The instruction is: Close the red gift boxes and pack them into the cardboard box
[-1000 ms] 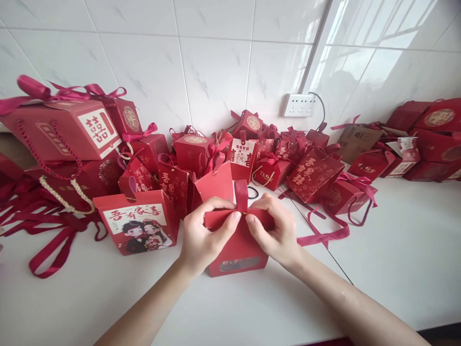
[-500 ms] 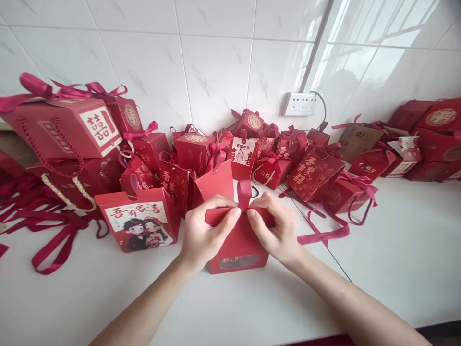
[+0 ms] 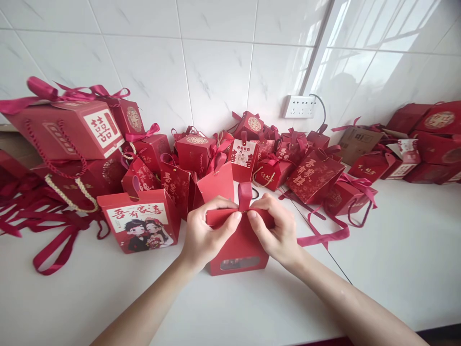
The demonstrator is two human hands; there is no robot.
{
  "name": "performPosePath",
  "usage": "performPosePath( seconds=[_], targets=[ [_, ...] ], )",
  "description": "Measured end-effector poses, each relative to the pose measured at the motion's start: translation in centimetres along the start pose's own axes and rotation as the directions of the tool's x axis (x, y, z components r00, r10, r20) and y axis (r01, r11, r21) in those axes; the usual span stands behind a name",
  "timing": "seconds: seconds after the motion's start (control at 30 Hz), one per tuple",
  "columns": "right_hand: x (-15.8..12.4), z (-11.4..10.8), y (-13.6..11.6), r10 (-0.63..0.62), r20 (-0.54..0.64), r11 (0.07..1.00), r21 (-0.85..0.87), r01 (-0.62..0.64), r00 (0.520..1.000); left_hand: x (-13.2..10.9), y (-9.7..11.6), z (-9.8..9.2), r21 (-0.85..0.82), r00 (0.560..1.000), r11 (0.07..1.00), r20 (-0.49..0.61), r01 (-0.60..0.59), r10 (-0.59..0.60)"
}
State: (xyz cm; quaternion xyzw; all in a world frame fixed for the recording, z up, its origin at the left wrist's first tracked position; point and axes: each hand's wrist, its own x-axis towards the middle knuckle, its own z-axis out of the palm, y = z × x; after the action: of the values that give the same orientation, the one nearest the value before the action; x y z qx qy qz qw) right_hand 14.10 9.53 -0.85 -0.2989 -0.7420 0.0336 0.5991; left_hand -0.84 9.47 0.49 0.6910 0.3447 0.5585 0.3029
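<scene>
A red gift box with an oval clear window low on its front stands upright on the white table. My left hand pinches its top edge, thumb in front and fingers behind. On the other side of the centre, my right hand grips the same edge in the same way. Between my thumbs a dark red ribbon loop rises from the top. Left of my hands is a red box with a cartoon couple, and a plain red flap shows just behind my left hand.
Several red gift boxes crowd the back along the tiled wall. Larger boxes are stacked at left beside loose ribbons. More boxes pile up at right. A power strip is on the wall.
The whole view has shifted very slightly, with the scene a little lower. Both hands keep their pinch on the box's top edge; nothing else visibly differs.
</scene>
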Motion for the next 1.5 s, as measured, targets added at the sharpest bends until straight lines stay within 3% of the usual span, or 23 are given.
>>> performPosePath(
  seconds=[0.23, 0.33, 0.47, 0.53, 0.7, 0.87, 0.97, 1.1, 1.2, 1.3, 1.4, 1.5],
  targets=[
    [0.1, 0.0, 0.0, 0.030, 0.005, 0.999, 0.012, -0.030, 1.000, 0.3, 0.2, -0.1, 0.017, 0.999, 0.999, 0.027, 0.032, -0.033],
    [0.2, -0.5, 0.0, 0.042, 0.063, 0.998, 0.044, -0.045, 0.997, 0.3, 0.1, -0.1, 0.032, 1.000, 0.999, 0.011, 0.025, -0.025],
    [0.9, -1.7, -0.1, 0.164, 0.052, 0.978, 0.118, -0.169, 0.985, 0.3, -0.1, -0.2, 0.054, 1.000, 0.998, 0.008, 0.026, -0.026],
    [1.6, -2.1, -0.4, 0.250, 0.053, 0.955, 0.152, -0.255, 0.967, 0.3, -0.2, -0.2, 0.050, 0.999, 0.998, 0.016, 0.030, -0.030],
    [3.6, -2.2, -1.5, 0.405, 0.191, 0.871, 0.216, -0.441, 0.894, 0.2, -0.2, -0.2, 0.027, 1.000, 0.999, 0.010, 0.027, -0.027],
    [4.2, -2.1, -1.3, 0.497, 0.278, 0.787, 0.254, -0.562, 0.822, 0.3, 0.1, -0.2, 0.006, 0.999, 0.999, -0.014, 0.039, -0.039],
    [4.0, -2.2, -0.4, 0.490, 0.287, 0.750, 0.343, -0.566, 0.823, 0.3, 0.3, -0.2, -0.006, 0.999, 0.999, -0.006, 0.042, -0.042],
    [3.8, -2.8, 0.9, 0.493, 0.202, 0.752, 0.390, -0.531, 0.847, 0.3, 0.5, -0.2, -0.009, 0.999, 0.999, 0.009, 0.044, -0.044],
    [4.4, -4.0, 1.1, 0.480, 0.106, 0.825, 0.283, -0.489, 0.871, 0.3, 0.5, -0.3, -0.010, 0.999, 0.999, 0.013, 0.048, -0.048],
    [5.5, -5.7, 1.2, 0.464, 0.053, 0.885, 0.001, -0.465, 0.884, 0.4, 0.4, -0.3, -0.007, 0.998, 0.998, 0.018, 0.059, -0.058],
    [6.4, -7.4, 1.9, 0.400, 0.081, 0.881, -0.309, -0.358, 0.913, 0.4, 0.4, -0.3, -0.007, 0.998, 0.999, 0.019, 0.053, -0.053],
    [6.6, -8.3, 2.7, 0.290, 0.117, 0.798, -0.577, -0.173, 0.950, 0.4, 0.3, -0.3, -0.013, 0.999, 0.999, 0.021, 0.034, -0.034]
  ],
)
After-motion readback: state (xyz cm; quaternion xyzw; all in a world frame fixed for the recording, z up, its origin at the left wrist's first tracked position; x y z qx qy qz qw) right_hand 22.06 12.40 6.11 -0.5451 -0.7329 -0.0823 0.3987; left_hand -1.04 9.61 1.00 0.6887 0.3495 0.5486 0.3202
